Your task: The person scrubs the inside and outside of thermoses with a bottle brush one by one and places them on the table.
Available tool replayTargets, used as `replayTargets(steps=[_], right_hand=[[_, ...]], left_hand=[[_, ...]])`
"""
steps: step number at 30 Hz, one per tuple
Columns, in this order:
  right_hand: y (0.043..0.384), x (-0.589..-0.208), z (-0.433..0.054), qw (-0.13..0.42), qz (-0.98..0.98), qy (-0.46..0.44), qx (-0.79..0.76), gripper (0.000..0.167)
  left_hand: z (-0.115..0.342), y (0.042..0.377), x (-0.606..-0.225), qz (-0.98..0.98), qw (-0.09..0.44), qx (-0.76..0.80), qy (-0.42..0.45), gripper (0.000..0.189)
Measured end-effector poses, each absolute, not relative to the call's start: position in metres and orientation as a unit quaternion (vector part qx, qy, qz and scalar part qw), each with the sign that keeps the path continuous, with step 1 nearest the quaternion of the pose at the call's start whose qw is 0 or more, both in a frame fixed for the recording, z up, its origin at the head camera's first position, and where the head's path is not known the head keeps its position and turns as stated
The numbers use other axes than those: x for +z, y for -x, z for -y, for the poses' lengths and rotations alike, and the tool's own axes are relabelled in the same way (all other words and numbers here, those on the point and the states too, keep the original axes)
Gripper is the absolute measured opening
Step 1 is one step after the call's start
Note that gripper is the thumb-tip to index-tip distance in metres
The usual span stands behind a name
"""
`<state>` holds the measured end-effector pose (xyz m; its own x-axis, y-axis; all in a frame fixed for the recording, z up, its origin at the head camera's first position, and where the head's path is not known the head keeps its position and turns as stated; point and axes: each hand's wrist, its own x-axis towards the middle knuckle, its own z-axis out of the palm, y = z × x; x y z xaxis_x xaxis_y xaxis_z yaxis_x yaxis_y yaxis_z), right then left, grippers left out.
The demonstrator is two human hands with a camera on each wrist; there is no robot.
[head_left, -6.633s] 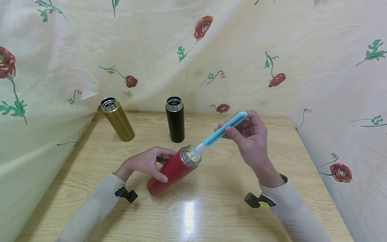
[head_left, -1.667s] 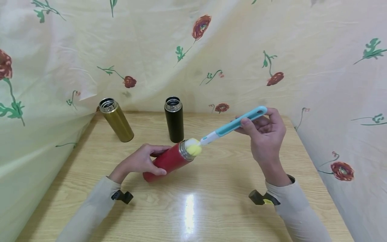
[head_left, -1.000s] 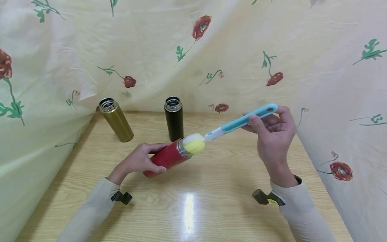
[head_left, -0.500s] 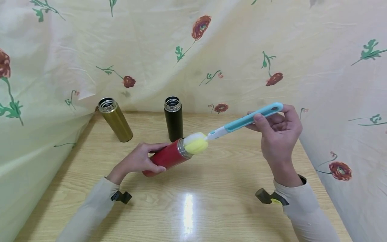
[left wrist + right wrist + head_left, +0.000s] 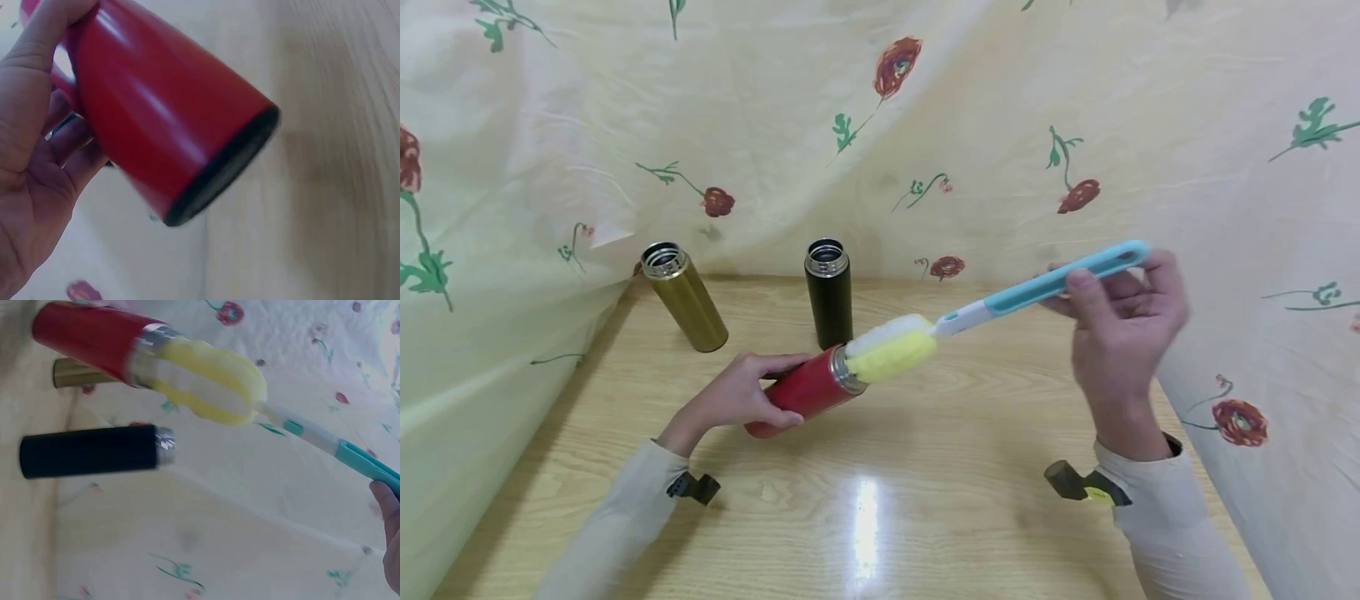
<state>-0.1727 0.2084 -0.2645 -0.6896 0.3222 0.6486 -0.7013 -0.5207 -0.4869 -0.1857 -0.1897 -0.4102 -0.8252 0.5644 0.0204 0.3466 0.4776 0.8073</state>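
Observation:
My left hand (image 5: 741, 396) grips a red vacuum flask (image 5: 801, 392) around its body. The flask leans with its steel mouth up to the right, and its dark base (image 5: 222, 169) shows in the left wrist view. With thumb and fingers my right hand (image 5: 1123, 329) pinches the blue handle of a bottle brush (image 5: 1052, 287). Most of the brush's yellow and white sponge head (image 5: 209, 384) stands outside the flask mouth; its far end sits at or just inside the opening, and I cannot tell how deep.
Behind the red flask, a black flask (image 5: 830, 300) stands upright without a lid. A gold flask (image 5: 688, 300), also lidless, stands at the back left of the wooden table (image 5: 955, 483). Flowered cloth (image 5: 1000, 125) hangs along the back and sides.
The brush has come up and to the right, out of the red flask, so its sponge head now shows. My left hand has tilted the flask flatter and shifted slightly left.

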Motion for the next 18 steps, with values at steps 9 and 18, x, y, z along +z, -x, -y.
replayTargets(steps=[9, 18], right_hand=[[0.172, -0.248, -0.225, 0.362, 0.369, -0.199, 0.832, 0.025], [0.177, -0.255, -0.233, 0.352, 0.338, -0.171, 0.856, 0.024]], left_hand=[[0.21, 0.183, -0.423, -0.854, 0.1, 0.465, -0.21, 0.078], [0.202, 0.18, -0.424, -0.817, 0.099, 0.539, -0.178, 0.074]])
